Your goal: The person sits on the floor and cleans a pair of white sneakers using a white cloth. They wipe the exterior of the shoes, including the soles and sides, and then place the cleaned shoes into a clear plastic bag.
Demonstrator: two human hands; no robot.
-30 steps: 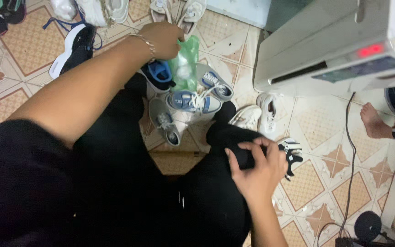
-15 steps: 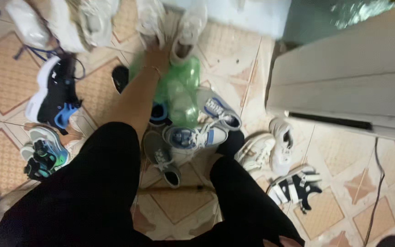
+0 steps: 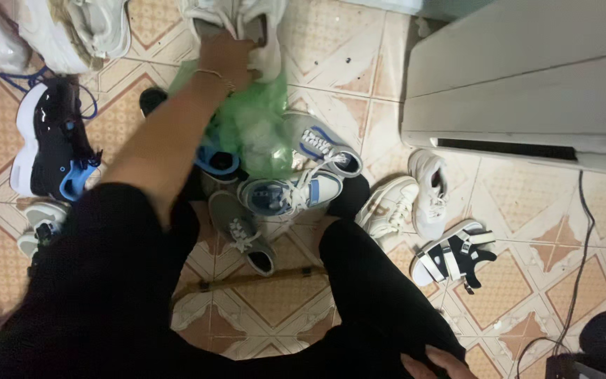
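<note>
Reaching far forward, the left hand point(image 3: 227, 55) is closed on the opening of a pale grey-white sneaker point(image 3: 243, 28) that lies at the top of the view, on the tiled floor point(image 3: 506, 281); the fingers are curled over its edge and a thin bracelet shows at the wrist. Half a second ago this hand was lower, just at the green plastic bag point(image 3: 250, 126), and one second ago it was holding the bag itself; now the bag lies under the forearm and the hand has gone past it to the sneaker. The right hand point(image 3: 438, 363) shows only as a few fingers at the bottom edge, resting on the black trouser leg, so I cannot tell if it is open or closed. One second ago it was fully in view on the knee.

Around the bag many shoes are lying close together: a white and blue sneaker point(image 3: 289, 193) just below it, another one with blue stripes point(image 3: 324, 146) to the right, a grey slip-on shoe point(image 3: 243, 231) between the legs, and a blue shoe point(image 3: 217, 161) partly hidden under the arm. A black and blue sneaker point(image 3: 54, 144) is to the left, well apart. Two white sneakers point(image 3: 408, 200) and a black and white sandal point(image 3: 454, 254) lie to the right, below a large white appliance point(image 3: 527, 77). The arm covers part of the bag.
</note>
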